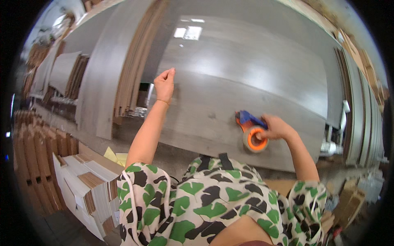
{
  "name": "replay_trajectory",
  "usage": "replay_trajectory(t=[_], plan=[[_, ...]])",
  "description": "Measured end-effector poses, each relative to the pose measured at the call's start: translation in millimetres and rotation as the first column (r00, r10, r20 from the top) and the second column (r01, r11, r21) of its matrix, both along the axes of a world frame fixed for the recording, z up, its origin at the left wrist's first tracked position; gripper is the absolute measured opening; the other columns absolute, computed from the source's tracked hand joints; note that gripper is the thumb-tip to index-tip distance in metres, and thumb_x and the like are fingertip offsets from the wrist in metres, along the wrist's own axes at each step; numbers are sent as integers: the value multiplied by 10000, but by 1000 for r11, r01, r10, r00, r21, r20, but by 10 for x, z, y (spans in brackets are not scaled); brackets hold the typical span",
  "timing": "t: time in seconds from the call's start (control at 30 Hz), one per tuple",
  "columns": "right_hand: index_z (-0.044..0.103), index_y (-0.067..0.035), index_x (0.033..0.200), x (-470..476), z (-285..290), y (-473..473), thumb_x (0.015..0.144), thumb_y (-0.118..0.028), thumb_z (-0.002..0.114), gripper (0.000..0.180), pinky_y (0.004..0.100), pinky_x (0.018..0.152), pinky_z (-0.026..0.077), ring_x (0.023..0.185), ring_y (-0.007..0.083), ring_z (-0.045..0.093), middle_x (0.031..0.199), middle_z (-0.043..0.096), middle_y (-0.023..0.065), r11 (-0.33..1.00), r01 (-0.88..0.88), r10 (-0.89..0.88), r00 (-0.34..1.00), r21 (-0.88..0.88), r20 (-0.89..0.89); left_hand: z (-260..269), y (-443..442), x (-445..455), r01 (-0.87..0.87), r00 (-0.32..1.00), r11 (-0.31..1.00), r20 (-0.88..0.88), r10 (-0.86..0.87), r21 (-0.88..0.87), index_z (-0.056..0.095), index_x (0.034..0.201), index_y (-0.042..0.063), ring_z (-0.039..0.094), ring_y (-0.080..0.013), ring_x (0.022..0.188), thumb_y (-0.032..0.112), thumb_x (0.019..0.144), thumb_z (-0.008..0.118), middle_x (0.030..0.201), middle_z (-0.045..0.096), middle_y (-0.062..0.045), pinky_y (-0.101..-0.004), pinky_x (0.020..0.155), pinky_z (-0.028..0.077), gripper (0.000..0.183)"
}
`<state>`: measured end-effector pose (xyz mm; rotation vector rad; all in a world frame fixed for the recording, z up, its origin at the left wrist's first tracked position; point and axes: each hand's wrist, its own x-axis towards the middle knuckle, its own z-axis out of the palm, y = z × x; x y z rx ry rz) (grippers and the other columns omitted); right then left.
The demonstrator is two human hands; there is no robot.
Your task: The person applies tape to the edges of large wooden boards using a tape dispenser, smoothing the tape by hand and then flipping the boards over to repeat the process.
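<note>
My right hand (pixel 275 127) grips a blue and orange tape dispenser (pixel 246 120) with a roll of tape on its orange hub. The dispenser is over the near right part of a large grey wood-grain panel (pixel 209 95). My left hand (pixel 165 84) is raised over the panel's left edge, thumb and fingertips pinched together. Whether something thin lies between those fingertips cannot be made out. Light reflects off the panel's smooth surface.
Stacked grey boards (pixel 101 73) stand left of the panel, and more boards (pixel 357 101) stand at the right. At the lower left are folded white cartons (pixel 89 181) and brown cardboard pieces (pixel 34 160). A cardboard box (pixel 349 200) sits at the lower right.
</note>
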<state>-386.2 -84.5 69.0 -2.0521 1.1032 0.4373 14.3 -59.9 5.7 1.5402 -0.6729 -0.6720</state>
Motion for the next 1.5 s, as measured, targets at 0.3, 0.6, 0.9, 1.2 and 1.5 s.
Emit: replay_trajectory(t=[0.3,0.6,0.9,1.2,1.5], plan=[[511,30,1108,93,213,212,776,-128,544,369,313,785,455,862,249,580,979,590,181,892,400,-429,896,209,115,296,851,-992,676,629,734,-571,-527,67,669,921,14,514,-56,717,230,870,601,827,636,-12,-212,629,419,233],[387,-70,1303,562,609,459,697,17,544,632,330,927,385,1027,305,488,1092,470,180,983,136,-64,885,-126,461,648,966,-1118,641,158,756,-940,-304,-137,632,983,30,504,-59,702,343,889,572,863,607,-20,-195,612,378,333],[358,-152,1344,745,775,377,637,-43,699,792,397,824,448,937,343,505,1025,475,169,966,-37,128,928,-255,350,531,995,-1048,574,473,818,-801,-368,-37,663,880,39,515,-67,683,230,825,658,808,626,5,-200,590,382,199],[435,-360,1300,150,610,-186,602,-89,780,824,395,743,470,854,286,529,933,497,120,821,-160,246,966,-549,85,341,106,-3,451,864,841,89,-496,300,697,804,20,568,-80,696,195,757,715,752,655,-12,-238,657,479,183],[546,-255,1236,-1456,726,-563,525,-32,781,781,394,736,437,806,281,495,863,441,103,769,-68,3,995,-636,-103,15,-598,1178,119,744,814,491,-453,569,728,816,90,643,-192,785,229,685,730,816,689,-87,-299,767,487,191]])
